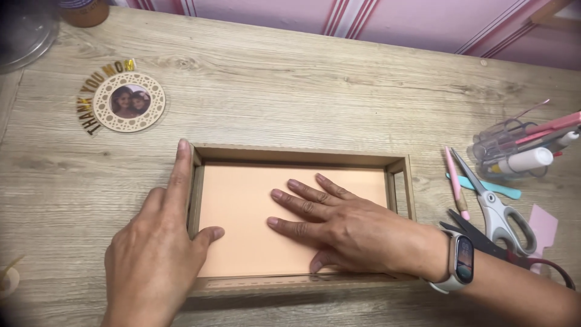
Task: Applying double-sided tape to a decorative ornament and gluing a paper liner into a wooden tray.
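A shallow brown cardboard tray (302,155) lies on the wooden table, lined with a peach sheet of paper (242,200). My left hand (154,254) rests on the tray's left wall, index finger stretched along it and thumb on the paper inside. My right hand (339,227) lies flat on the peach paper with fingers spread, pressing it against the tray's floor. A white wristband with a dark screen (460,260) sits on my right wrist. Neither hand grips anything.
At the right lie grey-handled scissors (496,209), dark red-handled scissors (514,257), a pink pencil (455,181), a teal tool (493,188) and a clear holder of pens (520,148). A round photo ornament (128,102) sits far left. A clear lid (24,30) occupies the corner.
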